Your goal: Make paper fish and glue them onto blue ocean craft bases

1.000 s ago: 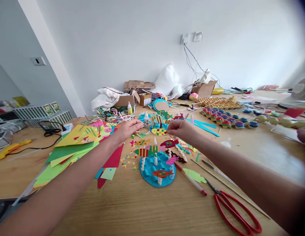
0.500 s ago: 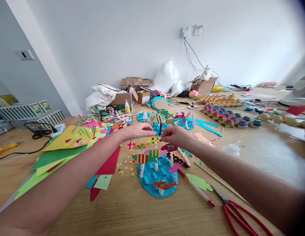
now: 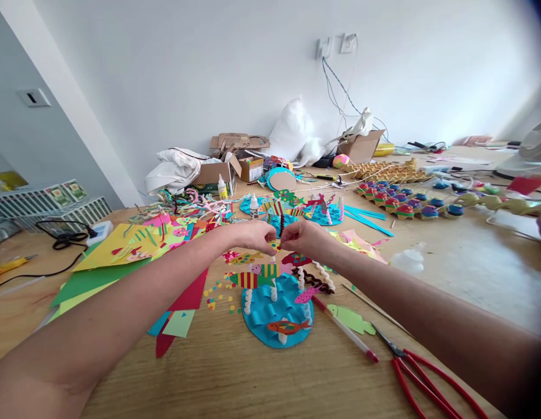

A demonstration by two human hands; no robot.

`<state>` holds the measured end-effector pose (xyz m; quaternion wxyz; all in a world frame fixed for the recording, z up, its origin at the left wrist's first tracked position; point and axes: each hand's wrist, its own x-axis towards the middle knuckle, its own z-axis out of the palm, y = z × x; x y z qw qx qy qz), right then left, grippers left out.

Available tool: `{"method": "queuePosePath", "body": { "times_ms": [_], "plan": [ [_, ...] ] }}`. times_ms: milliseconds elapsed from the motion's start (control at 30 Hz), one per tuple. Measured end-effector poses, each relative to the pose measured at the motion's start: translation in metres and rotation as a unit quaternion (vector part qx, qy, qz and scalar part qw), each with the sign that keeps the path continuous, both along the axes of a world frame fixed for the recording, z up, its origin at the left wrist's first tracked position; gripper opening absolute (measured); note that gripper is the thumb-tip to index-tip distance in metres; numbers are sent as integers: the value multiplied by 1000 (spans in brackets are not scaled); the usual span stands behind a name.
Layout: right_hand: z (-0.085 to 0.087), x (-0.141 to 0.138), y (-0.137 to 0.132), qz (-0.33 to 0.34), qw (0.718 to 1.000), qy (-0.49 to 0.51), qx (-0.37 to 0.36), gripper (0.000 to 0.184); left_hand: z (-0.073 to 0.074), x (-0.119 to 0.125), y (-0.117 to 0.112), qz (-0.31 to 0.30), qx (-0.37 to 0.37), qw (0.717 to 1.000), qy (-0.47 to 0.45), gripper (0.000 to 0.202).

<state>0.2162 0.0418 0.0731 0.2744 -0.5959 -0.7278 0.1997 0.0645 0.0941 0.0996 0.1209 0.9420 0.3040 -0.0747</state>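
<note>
My left hand (image 3: 258, 235) and my right hand (image 3: 303, 237) are close together above the far side of a blue paper disc (image 3: 277, 308). Both have fingers pinched, and whatever is between the fingertips is too small or hidden to make out. A yellow spotted paper fish (image 3: 276, 247) shows partly beneath the fingertips. On the disc, white wavy strips (image 3: 248, 302) prop up a red-and-yellow striped fish (image 3: 246, 280), an orange fish (image 3: 281, 327) and a pink fish (image 3: 307, 295). A dark red fish (image 3: 296, 259) lies just under my right hand.
Red-handled scissors (image 3: 410, 366), a red-capped pen (image 3: 349, 333), a thin stick (image 3: 370, 305) and a light green paper fish (image 3: 351, 319) lie at right. Coloured paper sheets (image 3: 100, 279) are stacked at left. Behind the hands stand a small glue bottle (image 3: 253, 206) and more fish-decorated discs.
My left hand has moved right and a little down, closing the gap to my right hand. Its fingers are more curled. The view has shifted slightly.
</note>
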Motion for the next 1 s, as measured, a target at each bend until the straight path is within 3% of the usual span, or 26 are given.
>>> {"method": "queuePosePath", "body": {
  "times_ms": [333, 633, 1000],
  "plan": [
    [-1, 1, 1, -3, 1000, -18, -11, 9, 1, 5, 3, -16, 25, 999, 43, 20],
    [-4, 1, 2, -7, 999, -30, -22, 6, 11, 18, -3, -40, 44, 993, 100, 18],
    [-4, 1, 2, -18, 998, -48, -31, 5, 8, 19, 0, -60, 60, 986, 141, 27]
  ]
}}
